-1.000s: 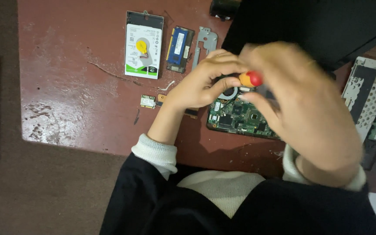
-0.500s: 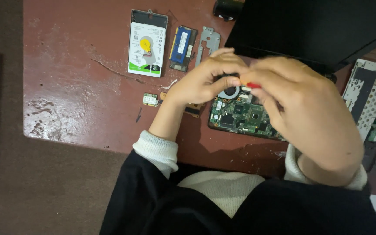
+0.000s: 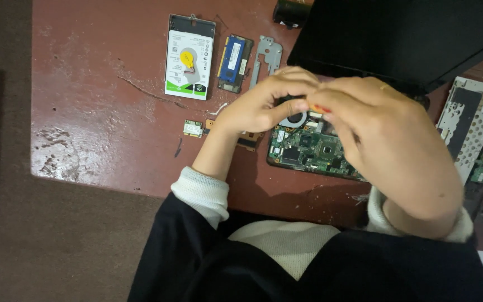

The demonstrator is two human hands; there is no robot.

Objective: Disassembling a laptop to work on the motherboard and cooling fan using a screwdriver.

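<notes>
Green circuit board (image 3: 308,150) flat on the red-brown bench (image 3: 102,112), near its front edge, directly below both hands; round fan (image 3: 294,118) at the board's upper left corner. Judged light, rigid and thin, but fragile: exposed chips and small connectors on top. Best gripped by the bare edges, not by the components.

Left hand (image 3: 261,106) curled, fingers closed together over the fan area, touching or just above the board; contact itself hidden. Right hand (image 3: 387,145) closed, fingertips pinching a small tool with an orange-red handle (image 3: 318,108), tip hidden behind the fingers; probably a screwdriver, cannot tell for sure.

Laid out on the bench beyond: hard drive (image 3: 188,59), blue memory stick (image 3: 233,61), grey metal bracket (image 3: 267,56), small card (image 3: 193,128). Black laptop shell (image 3: 403,39) behind; keyboard frame (image 3: 468,126) to the right.
</notes>
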